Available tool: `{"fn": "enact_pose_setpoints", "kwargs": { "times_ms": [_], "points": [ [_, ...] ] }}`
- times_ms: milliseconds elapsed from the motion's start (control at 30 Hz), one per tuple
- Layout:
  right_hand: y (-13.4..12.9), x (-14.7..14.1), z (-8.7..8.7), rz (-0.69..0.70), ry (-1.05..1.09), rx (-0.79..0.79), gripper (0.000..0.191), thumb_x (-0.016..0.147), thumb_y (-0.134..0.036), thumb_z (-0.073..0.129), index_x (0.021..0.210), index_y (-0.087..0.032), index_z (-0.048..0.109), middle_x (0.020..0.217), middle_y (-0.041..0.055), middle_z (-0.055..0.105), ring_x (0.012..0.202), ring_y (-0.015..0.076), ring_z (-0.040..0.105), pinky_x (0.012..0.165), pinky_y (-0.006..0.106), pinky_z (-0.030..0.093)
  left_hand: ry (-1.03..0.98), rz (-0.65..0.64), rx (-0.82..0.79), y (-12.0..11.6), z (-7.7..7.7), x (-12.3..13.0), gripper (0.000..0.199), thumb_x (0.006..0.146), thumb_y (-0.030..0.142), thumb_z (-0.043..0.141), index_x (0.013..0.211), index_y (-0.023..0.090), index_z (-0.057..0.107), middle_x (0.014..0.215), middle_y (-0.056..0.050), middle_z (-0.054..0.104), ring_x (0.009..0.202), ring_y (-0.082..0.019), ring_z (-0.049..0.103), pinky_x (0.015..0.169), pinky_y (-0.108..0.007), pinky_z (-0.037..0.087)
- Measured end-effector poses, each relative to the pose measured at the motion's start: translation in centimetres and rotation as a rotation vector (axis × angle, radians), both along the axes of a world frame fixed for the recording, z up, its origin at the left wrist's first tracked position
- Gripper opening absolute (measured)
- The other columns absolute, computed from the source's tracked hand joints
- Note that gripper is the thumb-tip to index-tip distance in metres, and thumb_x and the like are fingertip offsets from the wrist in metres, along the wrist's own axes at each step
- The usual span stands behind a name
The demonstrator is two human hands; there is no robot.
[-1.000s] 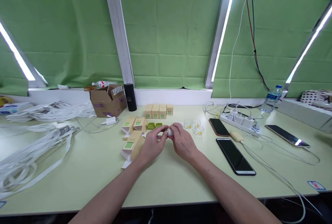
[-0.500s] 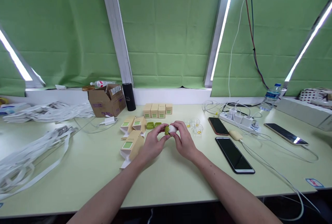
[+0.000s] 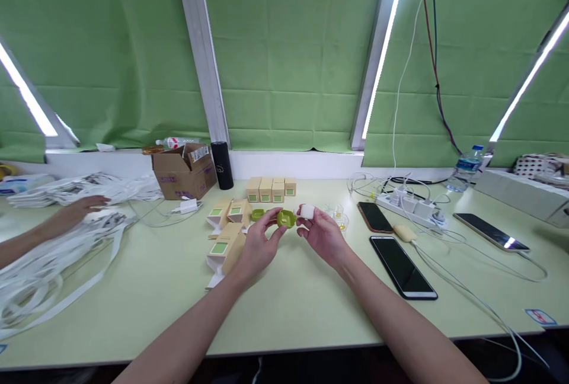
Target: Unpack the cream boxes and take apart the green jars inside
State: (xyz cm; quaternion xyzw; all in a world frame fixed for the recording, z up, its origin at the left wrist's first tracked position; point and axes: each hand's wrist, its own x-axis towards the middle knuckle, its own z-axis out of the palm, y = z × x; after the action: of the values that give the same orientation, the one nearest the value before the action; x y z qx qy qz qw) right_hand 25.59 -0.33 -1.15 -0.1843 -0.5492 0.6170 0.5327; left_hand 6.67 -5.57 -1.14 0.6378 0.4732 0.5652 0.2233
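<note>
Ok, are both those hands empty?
No, the left hand holds a small green piece and the right hand holds a small white piece.

A shared packing workbench; small kraft boxes (image 3: 265,190), heaped white straps (image 3: 66,259) and a co-worker's hand (image 3: 84,206) show it.

four closed tan boxes (image 3: 265,190) and three open tan boxes (image 3: 231,248) (seven altogether) are showing. three phones (image 3: 402,268) and two bottles (image 3: 464,169) are resting.
</note>
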Motion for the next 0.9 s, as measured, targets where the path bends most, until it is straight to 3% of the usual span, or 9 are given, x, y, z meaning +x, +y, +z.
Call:
{"fn": "enact_pose_setpoints", "kwargs": {
  "times_ms": [200, 433, 567, 733, 900],
  "points": [
    [-0.9, -0.2, 0.6, 0.023, -0.012, 0.02, 0.044, 0.099, -0.06, 0.052, 0.121, -0.023, 0.061, 0.114, 0.0157, 0.072, 0.094, 0.0268, 0.069, 0.07, 0.04, 0.056, -0.035, 0.05, 0.027, 0.0, 0.3, -0.2, 0.045, 0.094, 0.039, 0.067, 0.135, 0.023, 0.061, 0.136, -0.012, 0.069, 0.124, -0.025, 0.068, 0.107, -0.042, 0.057],
    [-1.1, 0.0, 1.0, 0.026, 0.101, -0.036, 0.047, 0.081, -0.051, 0.081, 0.118, -0.027, 0.064, 0.106, 0.0079, 0.072, 0.092, 0.0224, 0.068, 0.081, 0.041, 0.059, -0.059, 0.107, 0.048, 0.0, 0.3, -0.1, 0.045, 0.093, 0.039, 0.068, 0.135, 0.023, 0.061, 0.135, -0.011, 0.069, 0.121, -0.024, 0.069, 0.105, -0.041, 0.057],
    [-1.1, 0.0, 1.0, -0.006, 0.101, -0.039, 0.047, 0.074, -0.042, 0.088, 0.114, -0.026, 0.069, 0.098, 0.0043, 0.071, 0.091, 0.0214, 0.068, 0.091, 0.045, 0.059, -0.04, 0.131, 0.04, 0.0, 0.3, -0.1, 0.044, 0.094, 0.039, 0.068, 0.134, 0.023, 0.061, 0.135, -0.011, 0.069, 0.121, -0.024, 0.069, 0.104, -0.04, 0.057],
    [-0.5, 0.0, 0.4, -0.179, -0.033, 0.026, 0.056, 0.068, -0.031, 0.088, 0.12, -0.026, 0.069, 0.1, 0.0027, 0.068, 0.087, 0.0187, 0.066, 0.082, 0.037, 0.06, -0.014, 0.143, 0.047, 0.1, 0.1, -0.1, 0.044, 0.094, 0.04, 0.068, 0.134, 0.024, 0.061, 0.134, -0.01, 0.07, 0.121, -0.024, 0.069, 0.104, -0.04, 0.057],
    [0.7, 0.8, 0.1, -0.413, -0.111, 0.109, 0.049, 0.069, -0.029, 0.082, 0.114, -0.024, 0.062, 0.099, 0.0035, 0.068, 0.089, 0.0201, 0.066, 0.075, 0.034, 0.057, -0.005, 0.161, 0.039, 0.1, 0.1, -0.1, 0.045, 0.093, 0.041, 0.068, 0.134, 0.024, 0.062, 0.134, -0.01, 0.07, 0.121, -0.025, 0.069, 0.103, -0.041, 0.058]
  ]
}}
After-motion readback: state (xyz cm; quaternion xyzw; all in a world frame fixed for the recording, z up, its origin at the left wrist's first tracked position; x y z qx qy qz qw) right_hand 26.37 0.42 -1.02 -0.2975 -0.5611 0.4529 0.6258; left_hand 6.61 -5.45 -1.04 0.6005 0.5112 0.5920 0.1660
